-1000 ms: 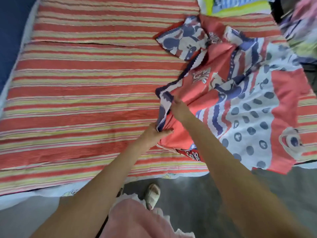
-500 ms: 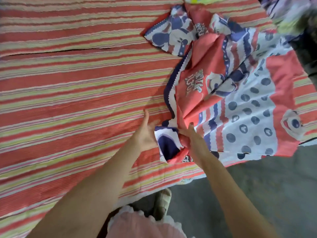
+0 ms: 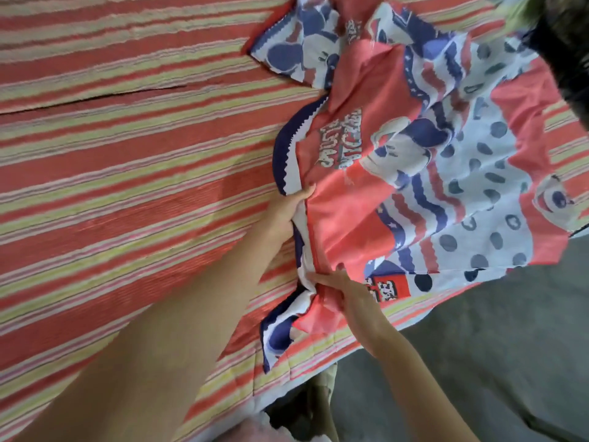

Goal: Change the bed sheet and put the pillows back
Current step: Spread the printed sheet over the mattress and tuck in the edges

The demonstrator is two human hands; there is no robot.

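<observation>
Striped mattress (image 3: 134, 173), red, pink and pale yellow, filling the view from 7 o'clock round to 1 o'clock; bare of any fitted cover, with a long crease running near 10 o'clock. Probably left uncovered so the fresh sheet can go on.

Patterned bed sheet (image 3: 414, 173), coral with white, navy dots and wavy bands, lying bunched and half folded on the mattress from 12 o'clock down to 4 o'clock, one edge hanging toward the floor side. Covers only a small part of the bed, so spreading seems barely begun. Folds stacked on each other, likely to drag and twist when pulled open.

Grey floor (image 3: 497, 362) at 4 to 5 o'clock beside the bed. Dark blurred shape (image 3: 564, 36) at 1 o'clock, too smeared to name. Pink cloth (image 3: 255, 429) at 6 o'clock, at the frame's bottom edge.

Left hand (image 3: 287, 212) just left of centre, gripping the sheet's navy-and-white scalloped edge, thumb over the fold. Right hand (image 3: 347, 291) just below centre, toward 5 o'clock, fingers pinching a gathered ridge of coral cloth lower on the same edge. Both clamped on the sheet, near each other, seemingly hunting for a border or corner to draw leftward across the mattress. No pillows in view.
</observation>
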